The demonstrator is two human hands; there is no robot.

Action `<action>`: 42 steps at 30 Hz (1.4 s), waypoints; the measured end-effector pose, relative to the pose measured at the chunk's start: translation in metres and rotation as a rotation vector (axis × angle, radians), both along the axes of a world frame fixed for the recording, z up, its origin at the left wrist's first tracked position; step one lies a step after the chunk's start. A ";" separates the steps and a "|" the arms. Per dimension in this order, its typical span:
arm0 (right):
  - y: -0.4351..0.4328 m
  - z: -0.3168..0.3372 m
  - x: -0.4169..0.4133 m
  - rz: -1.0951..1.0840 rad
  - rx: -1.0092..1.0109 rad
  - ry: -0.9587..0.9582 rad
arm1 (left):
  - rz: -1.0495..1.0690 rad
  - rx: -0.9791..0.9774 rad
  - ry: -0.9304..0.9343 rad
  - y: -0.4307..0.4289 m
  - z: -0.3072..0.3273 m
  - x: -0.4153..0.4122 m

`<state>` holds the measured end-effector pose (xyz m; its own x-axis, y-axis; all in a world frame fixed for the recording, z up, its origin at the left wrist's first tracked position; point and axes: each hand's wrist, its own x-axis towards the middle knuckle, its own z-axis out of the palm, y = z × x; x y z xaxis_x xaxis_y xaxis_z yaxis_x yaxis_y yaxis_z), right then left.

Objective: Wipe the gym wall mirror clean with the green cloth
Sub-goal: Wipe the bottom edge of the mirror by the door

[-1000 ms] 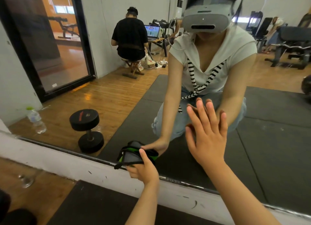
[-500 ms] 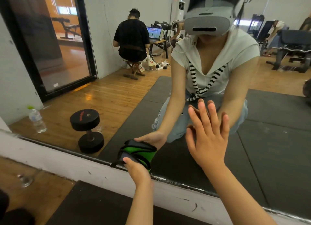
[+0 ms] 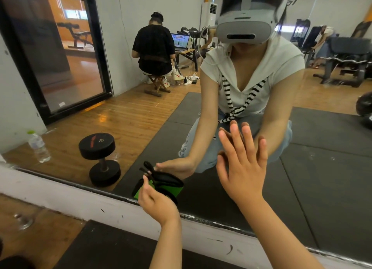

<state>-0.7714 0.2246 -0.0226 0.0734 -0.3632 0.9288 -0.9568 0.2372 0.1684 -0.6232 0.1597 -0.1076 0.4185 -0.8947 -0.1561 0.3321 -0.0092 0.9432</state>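
Observation:
The wall mirror (image 3: 141,117) fills most of the head view, its lower edge running just above a scuffed white wall strip. My left hand (image 3: 156,203) grips the green and black cloth (image 3: 173,189) and holds it against the glass near the mirror's bottom edge. The cloth is bunched, with black trim sticking up at its top. My right hand (image 3: 244,168) lies flat on the glass to the right, fingers straight and spread, pointing up. My own reflection crouches behind both hands.
Reflected in the glass: a black dumbbell (image 3: 99,158), a plastic water bottle (image 3: 39,147), a seated person in black (image 3: 154,49) at a laptop, gym machines (image 3: 346,61). A black floor mat (image 3: 104,248) lies below the mirror, wood floor to its left.
My left hand has twisted and lifted the cloth slightly on the glass, showing more green. My right hand stays flat on the mirror. The view has shifted closer.

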 end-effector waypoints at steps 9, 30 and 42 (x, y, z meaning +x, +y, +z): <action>0.000 0.000 0.000 0.002 0.000 -0.003 | 0.019 0.201 -0.107 -0.013 -0.003 -0.009; -0.002 -0.003 -0.002 -0.019 -0.005 0.006 | -0.116 -0.013 -0.240 -0.013 -0.005 -0.034; -0.001 -0.001 0.000 0.004 -0.002 -0.006 | -0.089 -0.524 -0.574 -0.012 0.012 -0.039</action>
<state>-0.7715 0.2236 -0.0238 0.0691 -0.3612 0.9299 -0.9588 0.2333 0.1619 -0.6618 0.1482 -0.0958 0.2292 -0.8258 0.5153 -0.1904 0.4811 0.8557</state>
